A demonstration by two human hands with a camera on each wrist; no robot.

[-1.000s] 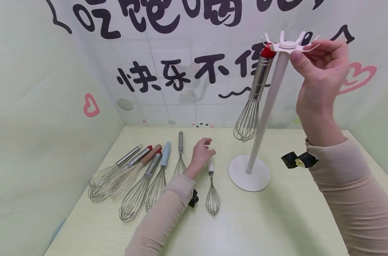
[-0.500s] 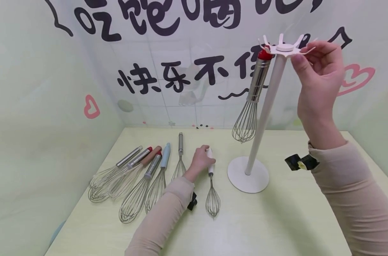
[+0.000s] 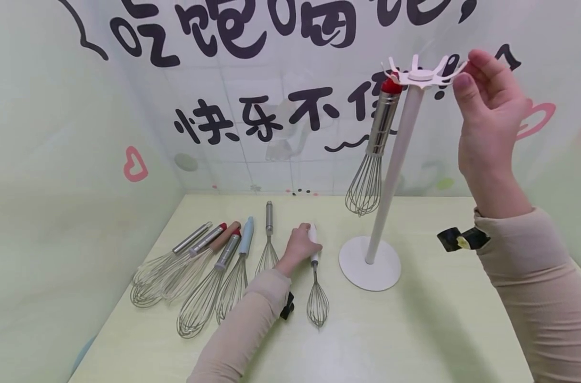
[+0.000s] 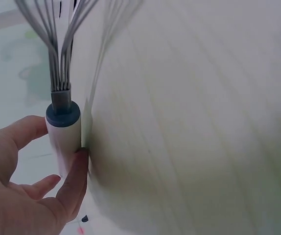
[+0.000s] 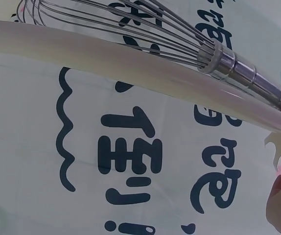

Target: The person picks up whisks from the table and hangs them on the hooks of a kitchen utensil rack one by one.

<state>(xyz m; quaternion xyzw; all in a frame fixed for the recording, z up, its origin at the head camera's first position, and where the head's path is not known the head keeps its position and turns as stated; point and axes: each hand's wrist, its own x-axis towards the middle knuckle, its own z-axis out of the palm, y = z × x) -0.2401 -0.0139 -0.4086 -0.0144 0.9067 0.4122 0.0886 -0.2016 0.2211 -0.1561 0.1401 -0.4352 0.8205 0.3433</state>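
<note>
Near the table's middle my left hand [image 3: 300, 246] grips the white handle [image 3: 313, 234] of a small whisk [image 3: 317, 304], whose wires point toward me. In the left wrist view, thumb and fingers close round that white handle [image 4: 64, 139] below its dark blue collar. High on the right, my right hand [image 3: 491, 106] holds the tip of one curved hook on the white rotating stand [image 3: 421, 77] between thumb and forefinger. A steel whisk with a red end [image 3: 381, 125] hangs from another hook, left of the pole [image 3: 395, 175].
Left on the table lie several whisks, among them a blue-handled one [image 3: 246, 236], a brown-handled one [image 3: 225, 236] and a slim steel one [image 3: 269, 215]. The stand's round base [image 3: 370, 276] sits right of the small whisk. A lettered curtain [image 3: 271, 143] backs the table.
My left hand has come down onto the small whisk's white handle and closed round it. My right hand has slid outward to the hook's tip.
</note>
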